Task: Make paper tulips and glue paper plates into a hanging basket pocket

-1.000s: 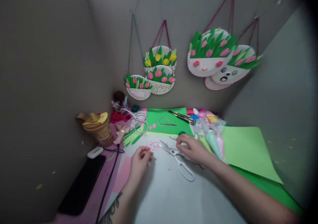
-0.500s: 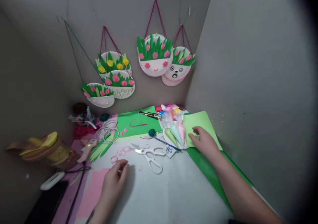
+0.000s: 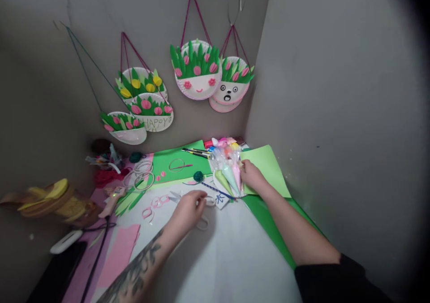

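My left hand [image 3: 188, 209] lies over the white-handled scissors [image 3: 202, 222] on the white sheet [image 3: 231, 253], fingers curled around the handles. My right hand [image 3: 252, 176] rests at the edge of the light green paper [image 3: 268, 168], fingers bent against the pastel piping bags [image 3: 229, 177] that lie on a small white plate. Pink cut-out rings [image 3: 155, 204] lie left of the scissors.
Paper-plate flower baskets [image 3: 198, 72] hang on the grey wall. Dark green paper [image 3: 174, 164], white rings [image 3: 141, 177], brushes [image 3: 195, 151], a green yarn ball [image 3: 198, 176], a glue gun [image 3: 110, 200] with black cord, and pink paper [image 3: 121, 253] surround the sheet. A grey partition stands at right.
My left hand moved right from the pink cut-outs onto the scissors. My right hand shifted left from the light green paper to the piping bags. The view turned slightly right.
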Action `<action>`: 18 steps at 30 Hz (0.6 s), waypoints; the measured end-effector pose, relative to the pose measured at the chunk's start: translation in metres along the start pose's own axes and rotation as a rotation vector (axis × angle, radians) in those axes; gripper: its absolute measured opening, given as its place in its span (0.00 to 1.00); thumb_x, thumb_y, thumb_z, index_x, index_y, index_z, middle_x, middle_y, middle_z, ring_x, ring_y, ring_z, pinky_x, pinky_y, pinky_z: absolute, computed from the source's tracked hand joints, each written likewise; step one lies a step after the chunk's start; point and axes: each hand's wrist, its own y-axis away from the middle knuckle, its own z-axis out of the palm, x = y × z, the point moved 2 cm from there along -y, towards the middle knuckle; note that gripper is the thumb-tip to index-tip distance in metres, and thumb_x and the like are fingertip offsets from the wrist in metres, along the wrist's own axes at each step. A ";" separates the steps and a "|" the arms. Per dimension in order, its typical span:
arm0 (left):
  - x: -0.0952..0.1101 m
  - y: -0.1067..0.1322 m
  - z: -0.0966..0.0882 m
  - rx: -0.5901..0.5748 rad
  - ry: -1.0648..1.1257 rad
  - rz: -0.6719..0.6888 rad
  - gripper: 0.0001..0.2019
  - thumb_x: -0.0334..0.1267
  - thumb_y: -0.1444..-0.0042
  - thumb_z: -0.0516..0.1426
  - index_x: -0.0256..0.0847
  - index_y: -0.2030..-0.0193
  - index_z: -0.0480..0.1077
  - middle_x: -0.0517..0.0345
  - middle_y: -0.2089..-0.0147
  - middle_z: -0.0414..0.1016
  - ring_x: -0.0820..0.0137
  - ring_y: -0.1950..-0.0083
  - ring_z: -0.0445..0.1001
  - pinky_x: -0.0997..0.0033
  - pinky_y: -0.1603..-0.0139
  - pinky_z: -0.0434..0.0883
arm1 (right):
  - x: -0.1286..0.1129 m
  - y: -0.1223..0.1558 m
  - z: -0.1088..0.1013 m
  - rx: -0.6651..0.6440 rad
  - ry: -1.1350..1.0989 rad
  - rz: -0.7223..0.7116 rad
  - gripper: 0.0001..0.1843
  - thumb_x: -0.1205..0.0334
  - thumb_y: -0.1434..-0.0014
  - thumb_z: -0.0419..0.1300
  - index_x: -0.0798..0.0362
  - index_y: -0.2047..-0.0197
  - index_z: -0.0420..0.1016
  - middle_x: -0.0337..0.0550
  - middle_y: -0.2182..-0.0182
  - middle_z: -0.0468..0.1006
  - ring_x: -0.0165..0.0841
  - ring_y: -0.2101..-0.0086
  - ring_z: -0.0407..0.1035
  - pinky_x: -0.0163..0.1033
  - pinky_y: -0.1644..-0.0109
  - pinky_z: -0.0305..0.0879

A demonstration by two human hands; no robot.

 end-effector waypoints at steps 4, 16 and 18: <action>0.009 -0.058 0.029 -0.032 -0.100 -0.028 0.10 0.30 0.52 0.54 0.40 0.70 0.77 0.43 0.61 0.80 0.56 0.56 0.76 0.63 0.52 0.67 | 0.013 0.010 -0.021 0.074 -0.038 0.017 0.18 0.69 0.41 0.48 0.60 0.49 0.70 0.57 0.54 0.76 0.42 0.57 0.72 0.40 0.55 0.64; -0.024 -0.110 0.058 -0.106 -0.008 -0.270 0.07 0.29 0.57 0.57 0.41 0.74 0.77 0.54 0.73 0.79 0.61 0.64 0.76 0.68 0.60 0.69 | -0.016 0.088 0.010 0.042 -0.015 -0.438 0.12 0.64 0.43 0.58 0.53 0.54 0.75 0.54 0.53 0.71 0.46 0.51 0.62 0.51 0.45 0.62; -0.025 -0.110 0.060 -0.153 0.003 -0.312 0.05 0.29 0.56 0.58 0.39 0.74 0.77 0.54 0.74 0.78 0.61 0.63 0.76 0.68 0.59 0.69 | -0.021 0.088 0.012 0.037 0.056 -0.432 0.11 0.65 0.42 0.58 0.53 0.56 0.76 0.53 0.55 0.71 0.46 0.53 0.62 0.50 0.47 0.63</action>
